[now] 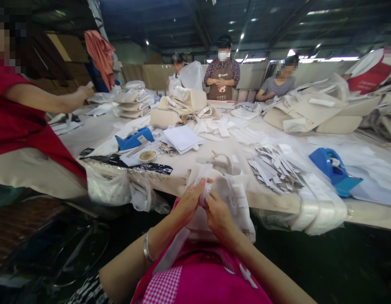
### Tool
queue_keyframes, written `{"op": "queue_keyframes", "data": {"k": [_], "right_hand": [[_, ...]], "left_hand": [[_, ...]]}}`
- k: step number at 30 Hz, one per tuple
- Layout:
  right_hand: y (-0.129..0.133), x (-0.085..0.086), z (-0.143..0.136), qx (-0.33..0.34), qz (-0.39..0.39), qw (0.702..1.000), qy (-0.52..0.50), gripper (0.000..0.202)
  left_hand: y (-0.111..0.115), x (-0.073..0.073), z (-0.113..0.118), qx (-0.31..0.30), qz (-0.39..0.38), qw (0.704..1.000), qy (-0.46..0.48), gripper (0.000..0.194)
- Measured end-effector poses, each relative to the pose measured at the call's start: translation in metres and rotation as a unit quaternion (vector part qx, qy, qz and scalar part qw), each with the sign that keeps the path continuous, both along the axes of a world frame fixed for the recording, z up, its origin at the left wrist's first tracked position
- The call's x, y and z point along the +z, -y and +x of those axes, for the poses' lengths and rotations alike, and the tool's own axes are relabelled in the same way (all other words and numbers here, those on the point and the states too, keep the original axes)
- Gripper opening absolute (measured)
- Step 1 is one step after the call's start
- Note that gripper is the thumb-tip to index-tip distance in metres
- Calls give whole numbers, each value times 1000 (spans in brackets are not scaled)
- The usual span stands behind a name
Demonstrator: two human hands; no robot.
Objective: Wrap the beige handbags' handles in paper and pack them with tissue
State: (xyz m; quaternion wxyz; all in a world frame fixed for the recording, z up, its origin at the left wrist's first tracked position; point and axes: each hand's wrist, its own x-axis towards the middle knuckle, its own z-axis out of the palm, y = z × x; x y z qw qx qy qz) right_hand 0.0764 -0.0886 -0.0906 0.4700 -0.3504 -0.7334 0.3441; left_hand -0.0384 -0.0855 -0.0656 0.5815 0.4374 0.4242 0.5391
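A cream-coloured bag [220,183] lies at the table's front edge, partly against my apron. Its strap loop [225,162] stands up at the back. My left hand [190,202] is closed on a thin white wrapping strip [204,172], thumb and fingers pinching it over the bag. Close beside it my right hand [218,212] is also closed, gripping the same wrapping strip lower down. The fingertips of both hands almost meet, and what lies beneath them is hidden. White padded wrapping [242,204] covers the bag's right side.
A blue tape dispenser [135,138] and a small round dish [147,156] sit to the left. White sheets [182,138] lie ahead, a heap of paper strips [274,169] and another blue dispenser [333,169] to the right. Stacked bags and several co-workers are farther back.
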Motion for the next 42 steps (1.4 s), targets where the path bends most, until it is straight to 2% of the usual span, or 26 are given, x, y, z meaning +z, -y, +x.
{"op": "queue_keyframes", "data": {"k": [3,5,6,9,10,11,13,15,16,17,20,22,26,28,31,34,37,42], "right_hand": [[-4,2,-3,10,-152,988,-31,41],[-8,0,-5,18,-196,979,-56,34],[-11,-3,-5,19,-170,984,-58,33],[-18,-14,-4,18,-15,999,-23,44],[-20,-16,-3,19,9,1000,-8,48],[-21,-17,-4,18,2,1000,0,51],[-23,-14,-6,18,-96,995,-9,51],[-24,-10,-9,28,-207,977,-39,43],[-26,-9,-10,27,-229,972,-54,38],[-27,-10,-11,19,-220,973,-62,34],[-32,-18,-12,2,-93,994,-49,30],[-33,-24,-11,7,-49,998,-31,31],[-31,-28,-12,-7,-87,996,-20,38],[-30,-27,-13,-13,-76,997,-15,35],[-29,-26,-14,-45,-45,998,-9,31],[-29,-28,-16,-48,-27,998,-17,35],[-31,-32,-18,-35,-9,999,-23,37],[-28,-37,-16,-50,29,998,32,29]], "left_hand": [[-5,-6,3,55,36,997,-34,46],[-9,-11,2,49,34,998,-25,47],[-11,-14,0,37,26,999,-15,48],[-21,-20,-6,-2,-5,1000,13,52],[-24,-21,-8,-6,-9,1000,14,52],[-26,-23,-9,-4,-12,1000,14,50],[-29,-26,-10,7,-8,1000,7,45],[-32,-26,-10,9,-3,1000,4,42],[-33,-26,-11,5,-2,1000,6,42],[-35,-25,-11,-3,-3,1000,12,43],[-41,-22,-13,-23,-24,999,30,45],[-45,-22,-12,-23,-40,998,33,42],[-50,-26,-9,-4,-45,999,17,42],[-52,-24,-12,-1,-33,999,-6,43],[-50,-20,-28,25,8,998,-61,38],[-41,-22,-46,73,39,990,-116,34],[-30,-30,-53,50,33,988,-142,31],[-24,-32,-43,9,-4,996,-91,28]]}}
